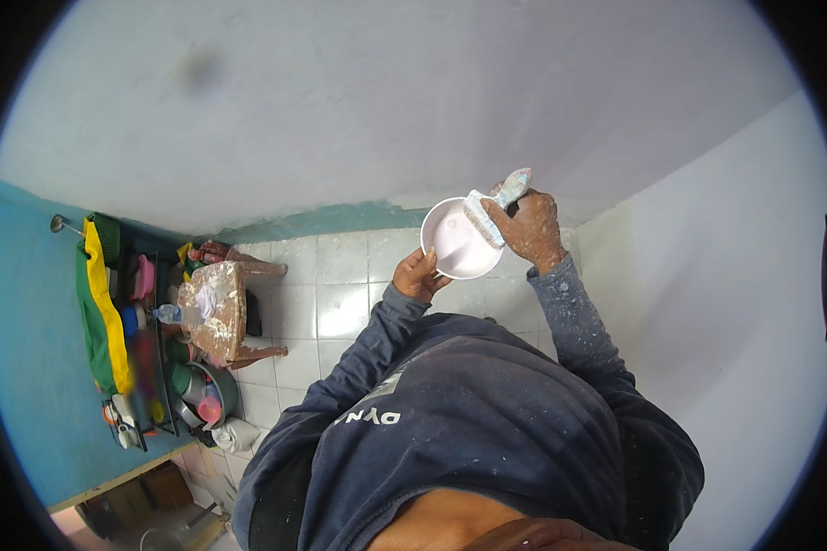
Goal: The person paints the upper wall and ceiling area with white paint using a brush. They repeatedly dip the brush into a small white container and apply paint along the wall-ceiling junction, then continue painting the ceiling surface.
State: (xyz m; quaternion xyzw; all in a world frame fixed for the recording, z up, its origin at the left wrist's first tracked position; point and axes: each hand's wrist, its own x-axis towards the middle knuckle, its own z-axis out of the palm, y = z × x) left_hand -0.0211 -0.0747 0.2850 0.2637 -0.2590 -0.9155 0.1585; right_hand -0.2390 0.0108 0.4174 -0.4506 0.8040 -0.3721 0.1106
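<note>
I see the left hand (417, 277) pinching a bowl (439, 220) above tiled floor (343, 257), right hand (535, 225) gripping a brush (515, 186) at its right edge, stool (219, 336), bottle (168, 314) and tub (229, 393) crowding the left.

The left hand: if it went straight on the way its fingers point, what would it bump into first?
First comes the white bowl, which the left hand is holding by its near side. Beyond that, the brush seems next, though depth is unclear.

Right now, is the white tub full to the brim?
Not to the brim: the tub shows inner wall below its rim. How deep it is filled, I cannot tell.
</note>
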